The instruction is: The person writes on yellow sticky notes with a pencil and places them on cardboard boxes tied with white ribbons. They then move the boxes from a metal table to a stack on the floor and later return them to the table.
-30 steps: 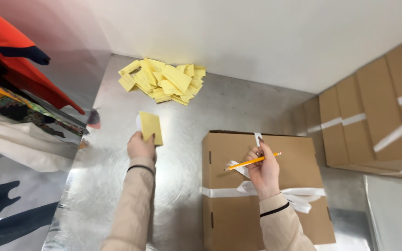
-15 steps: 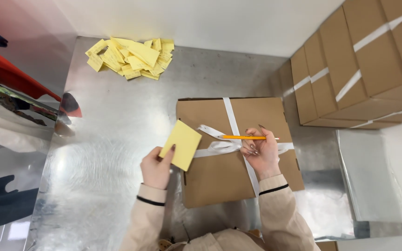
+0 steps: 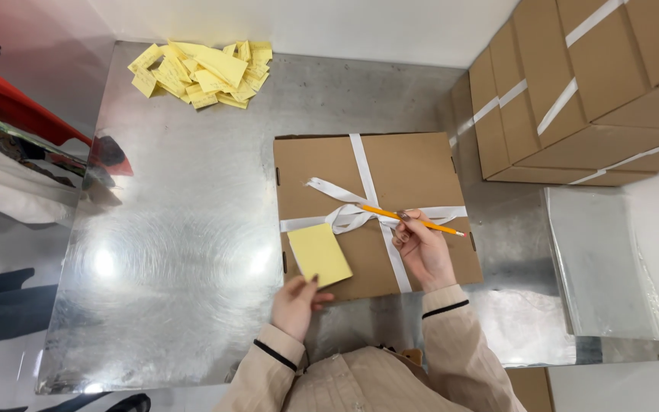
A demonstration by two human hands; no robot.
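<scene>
The left hand (image 3: 297,304) pinches a blank yellow slip (image 3: 319,254) by its near edge, thumb and fingers pressed on the paper, so the slip lies flat on the near-left corner of the brown box (image 3: 413,172), face up and steadied. The right hand (image 3: 424,248) is closed round an orange pencil (image 3: 412,220), held low across the fingers with its ends pointing left and right; it rests on the lid just right of the slip. Between the two grips a white ribbon (image 3: 348,216) crosses the lid and is tied in a bow, beside the pencil's left end. Well beyond the left hand lies a heap of yellow slips (image 3: 201,74) on the steel table (image 3: 169,252). Far right of the pencil grip stand stacked brown boxes (image 3: 573,84) banded in white.
</scene>
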